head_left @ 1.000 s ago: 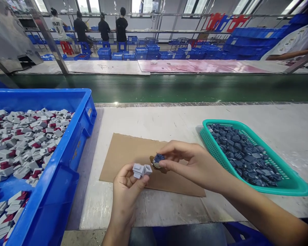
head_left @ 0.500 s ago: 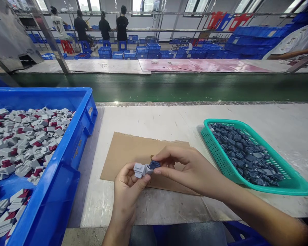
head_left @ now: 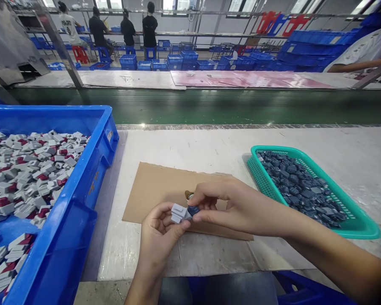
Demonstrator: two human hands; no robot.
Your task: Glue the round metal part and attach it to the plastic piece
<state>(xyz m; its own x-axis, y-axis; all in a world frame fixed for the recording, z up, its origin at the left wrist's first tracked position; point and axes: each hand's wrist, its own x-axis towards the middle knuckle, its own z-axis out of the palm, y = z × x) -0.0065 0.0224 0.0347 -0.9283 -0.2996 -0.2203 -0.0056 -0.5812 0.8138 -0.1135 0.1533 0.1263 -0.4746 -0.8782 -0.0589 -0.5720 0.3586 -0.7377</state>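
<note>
Grey plastic part (head_left: 179, 213) pinched in left hand (head_left: 157, 237) above the cardboard sheet (head_left: 152, 192) near the worktop's front edge. Right hand (head_left: 238, 207) grips a small dark blue piece (head_left: 193, 209) touching the grey part. Blue crate (head_left: 82, 199) at left edge, teal basket (head_left: 305, 156) toward right edge

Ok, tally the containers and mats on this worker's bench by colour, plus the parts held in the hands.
Blue crate: 1
Teal basket: 1
Brown cardboard sheet: 1
Grey part, in left hand: 1
Dark blue part, in right hand: 1
Total: 5
</note>
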